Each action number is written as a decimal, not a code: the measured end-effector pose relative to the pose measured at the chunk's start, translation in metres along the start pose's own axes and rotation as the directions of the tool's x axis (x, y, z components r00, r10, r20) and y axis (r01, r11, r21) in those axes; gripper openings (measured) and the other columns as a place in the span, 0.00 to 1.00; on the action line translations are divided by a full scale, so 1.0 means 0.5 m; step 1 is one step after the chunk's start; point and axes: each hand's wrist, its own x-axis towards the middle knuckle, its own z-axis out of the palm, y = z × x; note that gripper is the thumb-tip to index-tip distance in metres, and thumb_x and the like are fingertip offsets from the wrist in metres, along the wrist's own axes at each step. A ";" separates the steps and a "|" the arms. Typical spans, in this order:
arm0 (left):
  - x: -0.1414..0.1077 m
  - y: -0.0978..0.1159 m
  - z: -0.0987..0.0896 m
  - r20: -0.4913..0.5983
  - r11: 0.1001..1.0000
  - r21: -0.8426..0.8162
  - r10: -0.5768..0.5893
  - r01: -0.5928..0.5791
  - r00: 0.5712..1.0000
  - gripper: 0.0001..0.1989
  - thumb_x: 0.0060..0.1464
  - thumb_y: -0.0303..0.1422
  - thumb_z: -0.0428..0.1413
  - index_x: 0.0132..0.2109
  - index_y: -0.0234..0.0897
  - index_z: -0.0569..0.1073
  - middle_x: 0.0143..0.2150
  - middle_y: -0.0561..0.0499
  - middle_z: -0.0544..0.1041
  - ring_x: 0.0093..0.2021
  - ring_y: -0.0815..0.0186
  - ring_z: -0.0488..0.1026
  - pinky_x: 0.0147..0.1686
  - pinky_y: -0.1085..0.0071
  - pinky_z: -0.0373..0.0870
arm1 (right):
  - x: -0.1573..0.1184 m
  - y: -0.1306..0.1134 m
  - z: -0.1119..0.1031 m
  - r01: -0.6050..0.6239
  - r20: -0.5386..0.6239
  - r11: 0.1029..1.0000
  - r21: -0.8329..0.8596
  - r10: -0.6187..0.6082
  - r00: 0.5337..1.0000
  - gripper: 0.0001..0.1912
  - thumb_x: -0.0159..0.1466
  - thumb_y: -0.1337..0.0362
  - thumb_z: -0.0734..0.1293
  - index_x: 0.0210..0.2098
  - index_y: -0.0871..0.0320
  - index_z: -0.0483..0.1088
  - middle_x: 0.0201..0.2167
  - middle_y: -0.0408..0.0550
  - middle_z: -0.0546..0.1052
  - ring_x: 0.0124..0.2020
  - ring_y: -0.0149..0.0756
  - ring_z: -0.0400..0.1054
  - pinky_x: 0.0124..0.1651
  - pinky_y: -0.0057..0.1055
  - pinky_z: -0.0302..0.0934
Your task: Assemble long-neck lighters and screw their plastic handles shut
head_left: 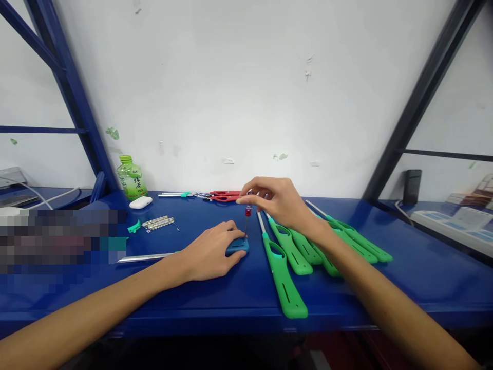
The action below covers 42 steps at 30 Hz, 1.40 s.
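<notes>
A blue long-necked lighter (242, 247) lies on the blue table, its metal barrel pointing left. My left hand (211, 251) is closed over its middle and presses it to the tabletop; the hand hides much of the body. Above it, my right hand (278, 201) pinches the top of a small screwdriver (248, 211) with a red handle. The screwdriver stands nearly upright, its tip at the right end of the lighter's body. Just to the right, several green long-necked lighters (287, 285) lie side by side, partly behind my right forearm.
Red long-necked lighters (223, 196) lie along the wall. Small metal parts (159, 222) and a teal plastic piece (134, 226) sit at left, near a white earbud case (140, 202) and a green-tea bottle (131, 177). Blue frame posts (73, 97) rise at the sides.
</notes>
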 end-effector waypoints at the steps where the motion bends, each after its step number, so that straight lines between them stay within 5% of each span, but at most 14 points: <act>1: 0.000 0.000 0.000 0.002 1.000 0.004 0.000 0.000 1.000 0.20 0.67 0.41 0.54 0.60 0.37 0.76 0.53 0.42 0.76 0.54 0.50 0.75 0.56 0.56 0.71 | -0.001 0.003 0.004 0.015 -0.040 0.999 -0.052 -0.017 0.999 0.11 0.69 0.56 0.71 0.35 0.56 0.80 0.31 0.43 0.81 0.26 0.29 0.70 0.35 0.31 0.63; 5: -0.001 0.000 -0.002 0.009 1.000 0.020 -0.006 0.005 1.000 0.20 0.67 0.41 0.53 0.60 0.37 0.76 0.53 0.42 0.76 0.54 0.50 0.76 0.55 0.56 0.71 | -0.006 0.008 0.012 0.103 -0.065 0.973 -0.208 -0.119 0.991 0.14 0.74 0.57 0.66 0.39 0.54 0.81 0.35 0.47 0.81 0.34 0.34 0.73 0.41 0.33 0.64; 9: 0.001 -0.002 0.000 0.012 0.999 0.037 -0.013 0.013 1.000 0.21 0.68 0.42 0.52 0.61 0.36 0.75 0.53 0.41 0.75 0.53 0.50 0.76 0.54 0.55 0.71 | -0.005 -0.001 0.009 0.116 0.039 0.992 -0.054 -0.114 0.993 0.13 0.74 0.63 0.63 0.50 0.53 0.80 0.47 0.47 0.83 0.42 0.35 0.76 0.44 0.33 0.67; 15: 0.002 -0.005 0.002 0.024 0.999 0.047 -0.012 0.011 1.000 0.21 0.67 0.42 0.53 0.61 0.37 0.75 0.53 0.41 0.75 0.53 0.49 0.75 0.54 0.54 0.72 | -0.001 -0.001 0.011 0.004 -0.114 0.998 -0.068 -0.012 0.993 0.08 0.69 0.58 0.71 0.37 0.53 0.81 0.34 0.45 0.84 0.36 0.34 0.75 0.37 0.31 0.67; 20: 0.003 -0.006 0.002 0.029 0.998 0.056 -0.014 0.012 0.999 0.20 0.67 0.43 0.53 0.59 0.38 0.75 0.51 0.42 0.74 0.52 0.50 0.76 0.54 0.54 0.72 | -0.001 0.005 0.008 -0.030 0.053 0.996 0.082 0.026 0.998 0.11 0.70 0.64 0.67 0.47 0.52 0.82 0.45 0.46 0.84 0.37 0.35 0.77 0.34 0.31 0.70; 27: 0.002 -0.007 0.003 0.031 0.998 0.065 -0.013 0.011 0.999 0.20 0.67 0.42 0.52 0.60 0.39 0.75 0.52 0.43 0.74 0.52 0.51 0.76 0.53 0.55 0.73 | 0.001 0.003 0.010 -0.004 -0.033 0.998 -0.055 0.002 0.999 0.08 0.68 0.60 0.72 0.44 0.52 0.84 0.41 0.50 0.79 0.39 0.37 0.75 0.41 0.35 0.71; 32: 0.001 -0.007 0.002 0.031 0.998 0.064 -0.008 0.006 0.999 0.20 0.68 0.43 0.52 0.60 0.40 0.74 0.52 0.43 0.74 0.51 0.51 0.76 0.52 0.55 0.73 | 0.002 -0.002 0.002 -0.059 0.094 0.980 0.188 0.042 0.995 0.11 0.70 0.65 0.68 0.48 0.50 0.83 0.46 0.48 0.83 0.46 0.39 0.78 0.49 0.37 0.71; 37: 0.001 -0.008 0.002 0.033 0.998 0.065 -0.003 0.001 0.999 0.20 0.68 0.43 0.52 0.60 0.39 0.74 0.52 0.43 0.74 0.52 0.50 0.76 0.53 0.53 0.73 | 0.000 -0.004 0.009 -0.034 -0.082 0.997 -0.064 0.029 0.996 0.07 0.68 0.59 0.73 0.38 0.54 0.84 0.34 0.49 0.81 0.35 0.38 0.74 0.42 0.37 0.68; 42: 0.003 -0.007 0.003 0.034 0.998 0.065 -0.009 0.006 0.999 0.20 0.68 0.43 0.51 0.60 0.39 0.74 0.52 0.42 0.74 0.51 0.50 0.76 0.53 0.53 0.73 | 0.000 0.005 0.001 0.043 0.137 0.997 0.065 -0.052 0.989 0.17 0.74 0.68 0.63 0.54 0.49 0.80 0.49 0.47 0.82 0.47 0.37 0.76 0.51 0.36 0.68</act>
